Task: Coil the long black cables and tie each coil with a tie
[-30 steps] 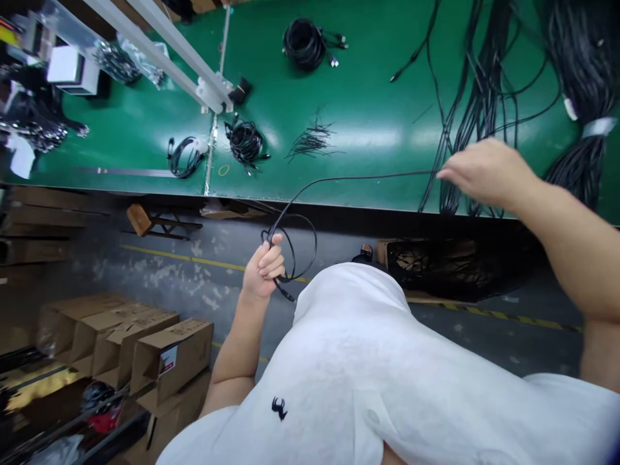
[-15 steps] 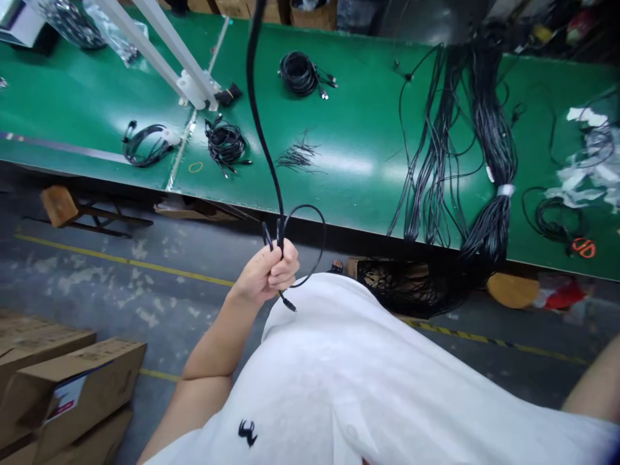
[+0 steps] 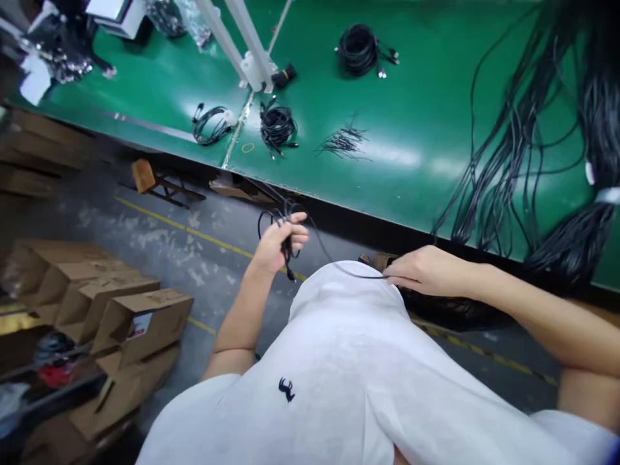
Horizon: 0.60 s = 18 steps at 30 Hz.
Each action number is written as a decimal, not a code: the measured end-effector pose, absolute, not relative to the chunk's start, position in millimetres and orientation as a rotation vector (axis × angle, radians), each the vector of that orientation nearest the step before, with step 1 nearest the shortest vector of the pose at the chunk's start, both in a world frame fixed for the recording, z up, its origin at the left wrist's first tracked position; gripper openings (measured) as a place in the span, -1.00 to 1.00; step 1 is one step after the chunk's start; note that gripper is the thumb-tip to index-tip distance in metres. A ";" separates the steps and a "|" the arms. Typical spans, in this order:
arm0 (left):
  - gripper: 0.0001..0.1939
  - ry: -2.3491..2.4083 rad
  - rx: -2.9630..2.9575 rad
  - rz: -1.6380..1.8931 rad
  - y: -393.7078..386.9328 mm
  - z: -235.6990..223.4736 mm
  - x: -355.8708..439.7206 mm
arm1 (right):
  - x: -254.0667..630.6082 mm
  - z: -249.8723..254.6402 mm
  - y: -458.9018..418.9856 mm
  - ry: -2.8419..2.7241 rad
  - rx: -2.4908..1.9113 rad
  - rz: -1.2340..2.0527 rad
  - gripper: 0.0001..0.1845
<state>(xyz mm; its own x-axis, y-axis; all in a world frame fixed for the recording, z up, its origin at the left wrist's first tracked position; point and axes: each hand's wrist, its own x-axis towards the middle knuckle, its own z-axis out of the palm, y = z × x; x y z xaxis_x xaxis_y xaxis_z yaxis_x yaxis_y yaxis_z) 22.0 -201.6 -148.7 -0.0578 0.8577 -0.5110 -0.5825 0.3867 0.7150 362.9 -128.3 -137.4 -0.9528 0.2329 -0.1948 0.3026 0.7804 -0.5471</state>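
Observation:
My left hand [image 3: 283, 244] is closed around loops of a black cable [image 3: 289, 258], in front of the green table's edge. A plug end hangs below its fingers. From there the cable runs in a slack curve to my right hand [image 3: 420, 270], whose fingers pinch it just above my white shirt. Beyond the hands lie a small pile of short black ties [image 3: 345, 140] and a coiled cable bundle [image 3: 278, 128]. A larger neat coil [image 3: 359, 50] with metal plugs sits farther back.
A long bunch of black cables [image 3: 523, 148] drapes over the green table [image 3: 411, 97] at right. White posts [image 3: 249, 45] rise at the table seam. Cardboard boxes [image 3: 150, 316] stand on the floor at left, with a wooden stool [image 3: 144, 175] under the table edge.
My right hand has come into view from the right and now pinches the cable. The left hand holds more loops, and the view has shifted so the table's things appear farther right.

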 end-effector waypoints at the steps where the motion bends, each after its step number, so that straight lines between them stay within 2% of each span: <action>1: -0.65 1.134 0.386 1.109 -203.8 -154.9 33.6 | 345.1 -125.0 -131.9 2.885 0.356 -0.990 -0.60; 5: -0.57 1.053 0.571 0.786 -221.2 -170.9 66.1 | 308.4 -105.4 -109.7 2.973 0.535 -1.124 -0.61; 10: -0.60 0.778 0.623 0.521 -234.3 -164.2 81.7 | 306.2 -132.7 -92.9 2.957 0.724 -1.336 -0.62; 13: -0.63 0.670 0.446 0.514 -236.5 -156.3 84.3 | 323.1 -159.5 -82.0 2.832 0.726 -1.571 -0.59; 15: -0.68 0.646 0.369 0.584 -236.1 -151.9 78.0 | 350.9 -189.4 -72.4 2.780 0.879 -1.609 -0.55; 18: -0.79 0.729 0.306 0.864 -231.1 -145.6 56.8 | 401.7 -243.3 -74.7 2.742 1.380 -1.287 -0.53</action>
